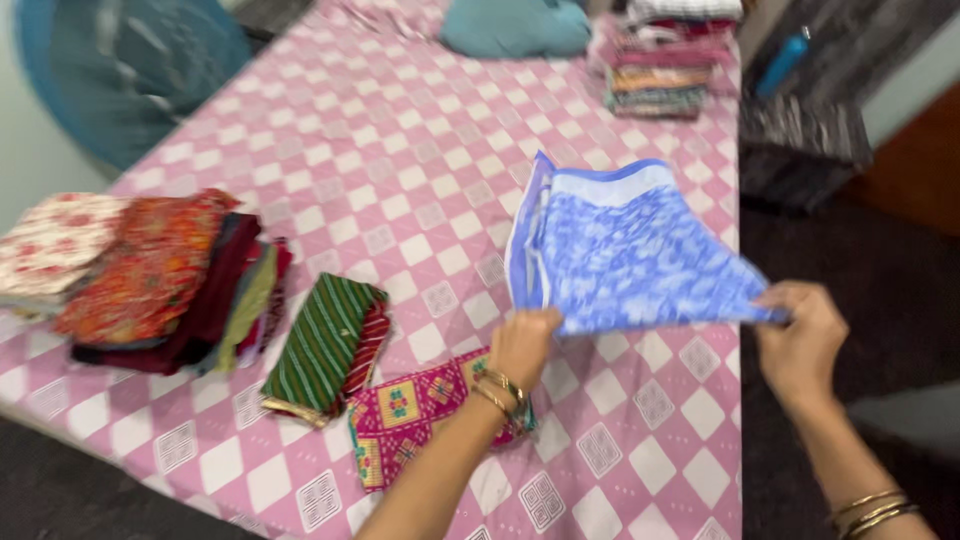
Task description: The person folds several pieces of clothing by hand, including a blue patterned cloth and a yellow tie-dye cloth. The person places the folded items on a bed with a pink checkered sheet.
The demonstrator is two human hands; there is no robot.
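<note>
Blue printed cloth (630, 255) held mid-air at 2 o'clock; left hand (522, 345) and right hand (800, 340) pinched shut on near corners; folded layers may slip apart, landing on magenta cloth (410, 415)

You stand in a home bedroom: a bed (400, 150) under a pink checked sheet carries stacks of folded fabrics (660, 70).

1. A bed (400, 150) under a pink and white checked sheet.
2. Near left: a pile of folded cloths (150, 280), a green striped cloth (320, 345), a pink patterned cloth (410, 410).
3. Far right: a stack of folded cloths (660, 70); beside it, a teal bundle (515, 27).
</note>
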